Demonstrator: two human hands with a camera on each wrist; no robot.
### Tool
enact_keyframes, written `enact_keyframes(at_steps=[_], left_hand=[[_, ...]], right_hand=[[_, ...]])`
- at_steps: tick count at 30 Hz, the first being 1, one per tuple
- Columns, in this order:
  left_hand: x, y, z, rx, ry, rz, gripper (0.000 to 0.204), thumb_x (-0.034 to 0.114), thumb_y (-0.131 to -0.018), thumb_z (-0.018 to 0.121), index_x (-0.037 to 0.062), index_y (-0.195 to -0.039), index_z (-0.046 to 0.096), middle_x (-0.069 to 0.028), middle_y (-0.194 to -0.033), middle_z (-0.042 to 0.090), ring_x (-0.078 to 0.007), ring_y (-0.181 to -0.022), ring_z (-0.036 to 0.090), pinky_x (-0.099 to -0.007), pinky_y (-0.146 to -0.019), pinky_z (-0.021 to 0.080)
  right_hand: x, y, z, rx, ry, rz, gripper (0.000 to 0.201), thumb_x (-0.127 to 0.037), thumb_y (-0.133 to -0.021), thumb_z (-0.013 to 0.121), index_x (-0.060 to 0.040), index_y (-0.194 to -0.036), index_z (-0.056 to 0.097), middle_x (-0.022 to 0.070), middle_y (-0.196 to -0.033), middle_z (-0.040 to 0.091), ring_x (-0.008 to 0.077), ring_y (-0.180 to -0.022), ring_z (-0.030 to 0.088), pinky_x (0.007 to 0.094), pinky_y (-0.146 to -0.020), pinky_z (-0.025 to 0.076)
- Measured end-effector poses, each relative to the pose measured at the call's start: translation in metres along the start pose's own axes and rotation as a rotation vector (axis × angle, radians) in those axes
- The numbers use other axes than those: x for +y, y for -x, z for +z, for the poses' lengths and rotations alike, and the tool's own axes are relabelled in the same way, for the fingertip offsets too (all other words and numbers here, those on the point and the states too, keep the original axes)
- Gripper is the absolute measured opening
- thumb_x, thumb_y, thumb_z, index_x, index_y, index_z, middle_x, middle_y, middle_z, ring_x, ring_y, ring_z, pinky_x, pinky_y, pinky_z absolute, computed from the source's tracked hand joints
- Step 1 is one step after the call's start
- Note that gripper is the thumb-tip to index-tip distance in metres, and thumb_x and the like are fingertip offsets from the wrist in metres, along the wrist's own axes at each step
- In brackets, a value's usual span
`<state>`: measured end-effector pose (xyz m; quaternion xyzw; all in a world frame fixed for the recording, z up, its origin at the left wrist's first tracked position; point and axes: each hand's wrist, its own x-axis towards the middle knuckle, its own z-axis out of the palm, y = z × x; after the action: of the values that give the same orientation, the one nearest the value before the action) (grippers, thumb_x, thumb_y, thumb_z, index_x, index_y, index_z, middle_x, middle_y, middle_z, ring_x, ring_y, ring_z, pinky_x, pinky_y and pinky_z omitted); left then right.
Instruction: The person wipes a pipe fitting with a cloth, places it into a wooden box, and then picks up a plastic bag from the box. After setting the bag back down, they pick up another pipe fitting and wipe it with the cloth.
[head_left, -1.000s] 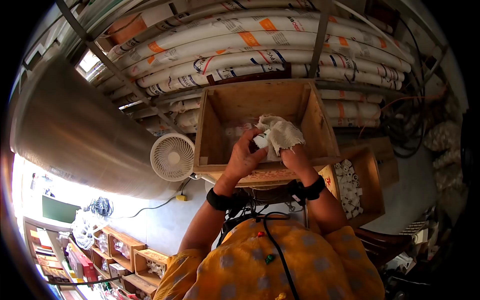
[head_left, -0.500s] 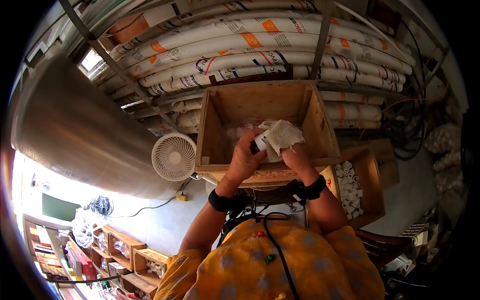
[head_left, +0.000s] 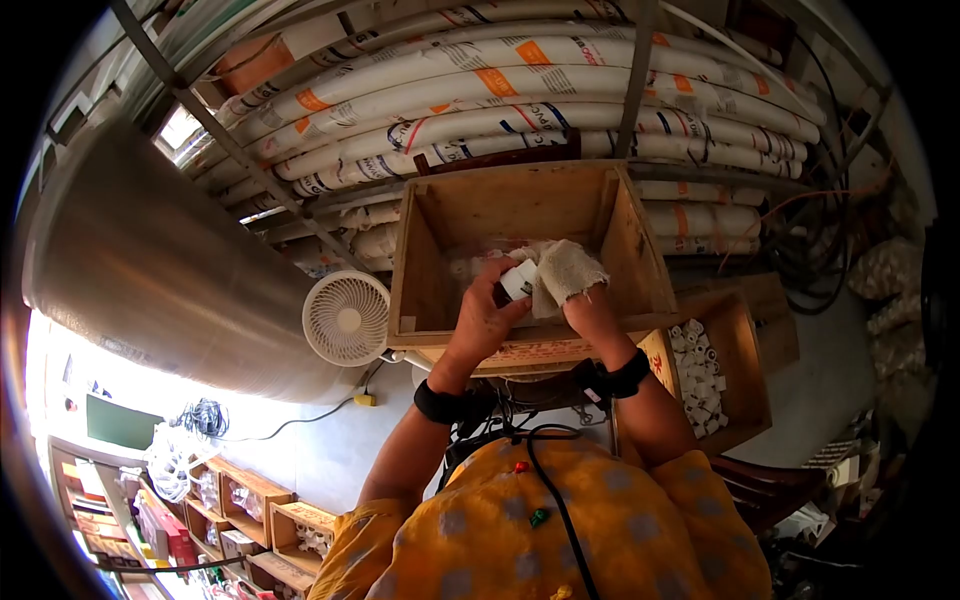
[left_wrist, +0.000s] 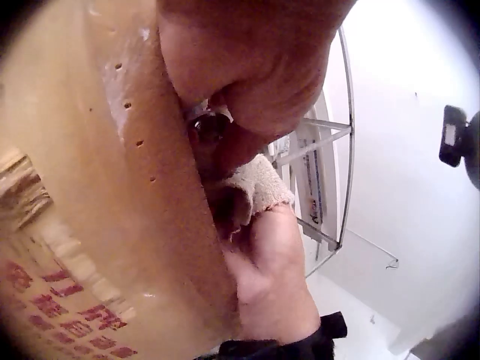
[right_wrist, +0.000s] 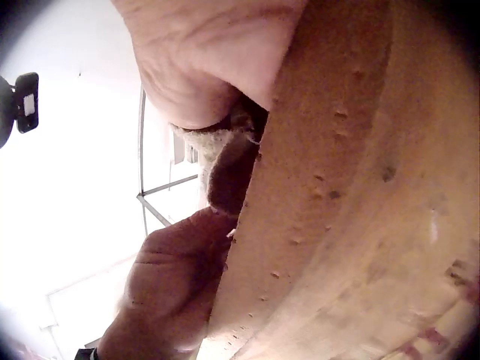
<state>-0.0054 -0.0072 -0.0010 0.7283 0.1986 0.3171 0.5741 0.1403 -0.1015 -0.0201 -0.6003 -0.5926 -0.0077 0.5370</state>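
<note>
Cloth that had stood up loosely behind the white piece a second earlier now sat rounded over the right hand, and the piece had tipped in the left hand. The left fingers and thumb pinched that piece just beside the cloth; the right fingers went under the weave, so I could not tell whether they were curled. Done well, I judged, such rubbing wanted a firm left pinch, small turns of the piece, and the frayed edge kept from snagging. A dark mark on the piece was too small to read. Both hands were inside a wooden box; on its front, below the hands, ran red characters, too blurred for me. Left of the left hand stood a fan; right of the right hand, a second box held white fittings. Beyond the hands lay long pipes printed "PVC" in blue, with orange patches I could not read.
</note>
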Motion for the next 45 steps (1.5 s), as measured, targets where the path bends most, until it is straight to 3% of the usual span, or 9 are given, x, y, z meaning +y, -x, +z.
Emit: enact_keyframes(at_steps=[5,11,17,20,23,26,29,35,45], left_hand=[[-0.005,0.004,0.002,0.003,-0.126,0.053,0.046,-0.008,-0.074,0.064,0.0015,-0.116,0.048,-0.0059,-0.104,0.054,-0.013,-0.097,0.051,-0.0252,-0.083,0.044],[-0.004,0.001,0.0,-0.007,-0.119,0.045,0.048,0.0,-0.071,0.07,0.0015,-0.115,0.05,-0.0089,-0.095,0.058,-0.0144,-0.079,0.055,-0.0272,-0.071,0.046],[-0.003,-0.002,-0.001,-0.046,0.052,-0.12,0.047,0.002,-0.074,0.069,-0.0005,-0.116,0.05,-0.0103,-0.1,0.059,-0.0113,-0.081,0.053,-0.0264,-0.072,0.046],[0.003,-0.001,0.0,-0.002,-0.055,0.05,0.046,0.001,-0.074,0.068,0.0001,-0.115,0.05,-0.0091,-0.1,0.058,-0.0116,-0.083,0.053,-0.0265,-0.073,0.045],[-0.006,0.001,0.004,0.052,-0.008,0.063,0.045,0.0,-0.073,0.068,0.001,-0.114,0.05,-0.0092,-0.099,0.058,-0.0155,-0.083,0.055,-0.0275,-0.074,0.046],[-0.002,0.004,0.003,0.027,-0.228,0.083,0.048,-0.008,-0.074,0.064,0.0015,-0.118,0.047,-0.0067,-0.105,0.054,-0.0136,-0.096,0.052,-0.0265,-0.082,0.045],[-0.004,0.003,0.002,0.013,-0.24,0.11,0.047,-0.007,-0.074,0.064,0.0013,-0.117,0.047,-0.0065,-0.102,0.055,-0.0131,-0.093,0.053,-0.026,-0.08,0.045],[0.003,-0.002,-0.002,-0.05,-0.099,-0.097,0.045,0.002,-0.073,0.069,-0.0011,-0.114,0.05,-0.0111,-0.096,0.058,-0.0134,-0.081,0.056,-0.0267,-0.071,0.047],[-0.004,0.0,-0.004,-0.046,0.11,-0.001,0.047,-0.007,-0.073,0.065,0.0012,-0.116,0.049,-0.0073,-0.104,0.056,-0.0119,-0.093,0.053,-0.0259,-0.08,0.046]], right_hand=[[-0.013,-0.004,0.002,-0.006,-0.277,0.15,0.025,-0.002,-0.079,0.055,-0.0008,-0.104,0.057,0.013,-0.105,0.059,0.0279,-0.099,0.056,0.0343,-0.087,0.043],[0.001,0.0,0.003,-0.035,-0.088,0.055,0.028,-0.001,-0.077,0.055,0.0004,-0.105,0.056,0.0154,-0.106,0.058,0.0323,-0.1,0.054,0.0368,-0.088,0.042],[0.01,0.007,0.004,0.015,0.156,-0.076,0.03,-0.001,-0.078,0.055,-0.0004,-0.108,0.057,0.0176,-0.109,0.057,0.0369,-0.102,0.052,0.04,-0.087,0.042],[0.011,0.004,0.003,0.008,0.239,-0.102,0.03,-0.002,-0.079,0.054,-0.0008,-0.109,0.057,0.0172,-0.109,0.057,0.0354,-0.102,0.053,0.0395,-0.087,0.042],[-0.004,-0.005,0.002,-0.008,-0.153,0.095,0.03,-0.002,-0.08,0.055,-0.0002,-0.11,0.056,0.0165,-0.109,0.058,0.0338,-0.103,0.053,0.0391,-0.088,0.042],[-0.01,-0.009,-0.001,-0.026,-0.246,0.112,0.029,-0.003,-0.079,0.056,0.0002,-0.108,0.056,0.0162,-0.107,0.058,0.0331,-0.102,0.054,0.0385,-0.088,0.042],[-0.007,-0.007,-0.001,-0.045,-0.224,0.17,0.028,-0.003,-0.079,0.055,0.0005,-0.106,0.056,0.0166,-0.106,0.058,0.034,-0.101,0.054,0.0383,-0.087,0.043],[-0.004,-0.002,0.001,0.013,-0.152,0.132,0.027,-0.002,-0.079,0.053,0.0005,-0.106,0.056,0.0176,-0.105,0.058,0.0358,-0.098,0.054,0.0385,-0.086,0.043],[0.006,-0.001,0.002,-0.043,-0.012,0.046,0.032,-0.009,-0.086,0.054,-0.0023,-0.117,0.054,0.0146,-0.117,0.056,0.0297,-0.106,0.053,0.0361,-0.089,0.042]])
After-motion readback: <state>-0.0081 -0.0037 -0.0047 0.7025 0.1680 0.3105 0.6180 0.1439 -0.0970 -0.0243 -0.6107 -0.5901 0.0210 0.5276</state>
